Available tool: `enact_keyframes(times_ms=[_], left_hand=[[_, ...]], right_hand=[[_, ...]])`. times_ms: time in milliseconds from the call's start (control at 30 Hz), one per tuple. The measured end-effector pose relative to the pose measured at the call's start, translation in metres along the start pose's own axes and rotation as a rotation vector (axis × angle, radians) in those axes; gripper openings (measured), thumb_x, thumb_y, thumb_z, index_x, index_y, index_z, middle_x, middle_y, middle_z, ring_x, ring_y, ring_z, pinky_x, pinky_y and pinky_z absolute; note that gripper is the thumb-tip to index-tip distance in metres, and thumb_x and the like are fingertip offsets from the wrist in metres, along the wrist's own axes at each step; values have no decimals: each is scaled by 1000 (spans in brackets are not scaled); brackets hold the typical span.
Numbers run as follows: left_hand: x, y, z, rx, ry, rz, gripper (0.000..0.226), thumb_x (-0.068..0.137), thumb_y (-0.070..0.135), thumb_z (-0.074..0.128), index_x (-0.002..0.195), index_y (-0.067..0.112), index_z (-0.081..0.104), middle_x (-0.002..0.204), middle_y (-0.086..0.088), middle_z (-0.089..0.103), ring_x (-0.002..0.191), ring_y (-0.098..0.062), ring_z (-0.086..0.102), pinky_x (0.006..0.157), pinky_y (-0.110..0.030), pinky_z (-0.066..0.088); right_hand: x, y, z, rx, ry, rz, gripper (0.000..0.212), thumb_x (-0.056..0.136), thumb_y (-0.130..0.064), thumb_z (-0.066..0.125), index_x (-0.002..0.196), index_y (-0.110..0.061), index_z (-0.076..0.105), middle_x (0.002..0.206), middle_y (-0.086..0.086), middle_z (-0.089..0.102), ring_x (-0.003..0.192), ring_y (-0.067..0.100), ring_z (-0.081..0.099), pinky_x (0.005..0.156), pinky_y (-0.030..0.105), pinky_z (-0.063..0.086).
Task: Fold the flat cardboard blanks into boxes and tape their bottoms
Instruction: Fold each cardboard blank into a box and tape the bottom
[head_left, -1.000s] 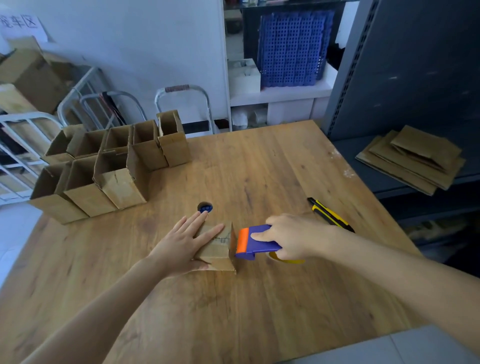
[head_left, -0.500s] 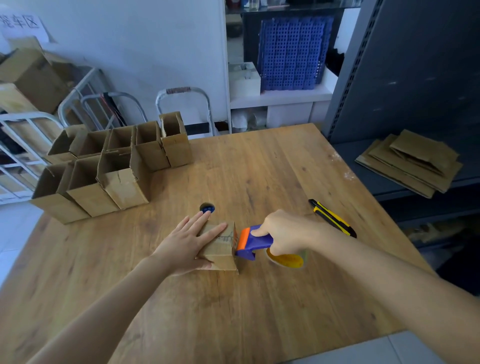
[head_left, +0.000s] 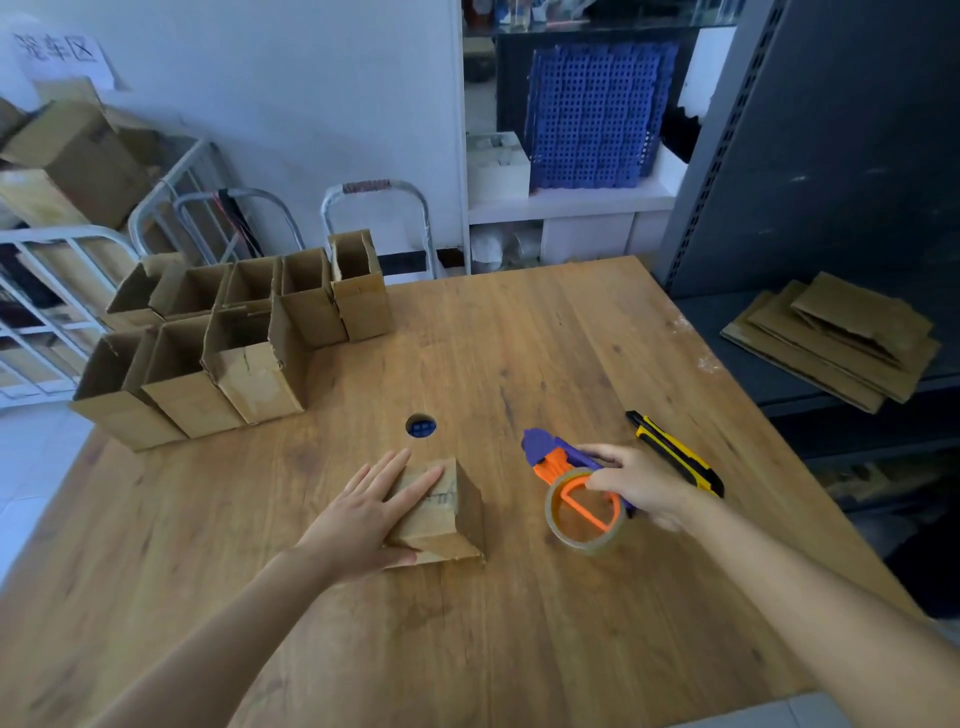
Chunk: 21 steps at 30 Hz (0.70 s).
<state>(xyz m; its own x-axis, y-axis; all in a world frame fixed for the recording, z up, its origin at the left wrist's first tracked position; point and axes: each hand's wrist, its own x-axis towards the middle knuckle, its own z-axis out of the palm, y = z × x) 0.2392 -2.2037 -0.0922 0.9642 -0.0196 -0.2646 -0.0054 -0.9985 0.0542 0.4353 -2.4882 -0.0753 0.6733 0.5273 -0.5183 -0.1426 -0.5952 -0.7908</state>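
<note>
Head view: an upturned box (head_left: 441, 519) is pinned to the counter (head_left: 519, 338), with the tape dispenser (head_left: 566, 467) held apart from it.
The left hand (head_left: 363, 512) is laid flat on the box's bottom, fingers straight and spread, probably so that the flaps are kept down. The tape dispenser is gripped at its handle by the right hand (head_left: 631, 480), fingers curled, the roll lowered to the counter; a set-down is judged likely. Finished boxes (head_left: 234, 353) are grouped far left; flat blanks (head_left: 831, 343) are stacked on the shelf (head_left: 769, 384).

White wall (head_left: 311, 104), grey metal shelving (head_left: 831, 156), wooden table (head_left: 519, 338), pale tiled floor (head_left: 31, 467).
</note>
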Motion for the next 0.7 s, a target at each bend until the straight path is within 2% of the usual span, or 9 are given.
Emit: enact_keyframes(times_ms=[67,233,333,433,467,533,600,633,700], left_hand=[[1,2,-1,3,-7,-6,105,87,60,53,124,54,-45,157,0,-25,136,-14,-29,109,-31,-18],[3,0,-1,-2,-23,-17,104,87,60,54,128,53,-42,158,-1,-22,134,-11,-30,109,-31,-17],[4,-1,0,-11,-20,-17,105,87,61,53,126,54,-44,158,-1,-21,134,-12,-30,111,-31,-16],[3,0,0,-10,-16,-11,105,86,61,53,125,54,-44,158,-1,-21,134,-12,-30,110,-31,-16],[3,0,0,-10,-13,-9,106,86,61,54,125,54,-45,158,-2,-21,134,-12,-30,110,-31,-16],[3,0,0,-14,-9,-9,106,86,60,54,125,54,-44,158,-2,-21,134,-12,-30,110,-31,-16],[3,0,1,-19,-10,-8,106,86,60,55,125,54,-44,159,-3,-21,135,-13,-30,110,-31,-17],[3,0,1,-19,-11,-8,107,86,60,55,125,54,-44,158,-3,-21,135,-13,-30,110,-31,-17],[3,-1,2,-18,-10,-12,107,86,60,55,125,54,-44,158,-2,-22,135,-13,-30,111,-31,-17]], right_hand=[[8,12,7,50,2,29,45,84,-2,58,121,-27,59,105,5,66,72,14,61,54,20,46],[25,31,11,-90,31,10,43,84,-4,59,121,-25,54,113,3,64,101,17,62,82,31,53],[31,33,10,-217,51,-67,34,89,-6,59,117,-25,53,108,0,63,96,12,59,74,21,45],[38,39,10,-488,154,-126,8,92,-15,57,92,-20,62,89,-3,66,85,17,61,66,23,41],[39,40,11,-568,199,-118,9,93,-20,56,87,-18,63,84,-3,66,82,18,62,63,25,42],[37,40,14,-690,261,-77,15,95,-27,54,97,-17,65,92,0,68,88,19,63,71,28,48],[29,34,19,-792,324,-75,34,96,-26,53,128,-14,56,126,4,61,114,20,56,92,30,47],[23,27,25,-790,372,-106,44,97,-23,52,139,-11,46,140,5,50,126,21,48,101,29,41],[7,6,46,-614,471,-291,48,98,-11,48,144,-6,37,146,8,43,133,23,42,106,26,34]])
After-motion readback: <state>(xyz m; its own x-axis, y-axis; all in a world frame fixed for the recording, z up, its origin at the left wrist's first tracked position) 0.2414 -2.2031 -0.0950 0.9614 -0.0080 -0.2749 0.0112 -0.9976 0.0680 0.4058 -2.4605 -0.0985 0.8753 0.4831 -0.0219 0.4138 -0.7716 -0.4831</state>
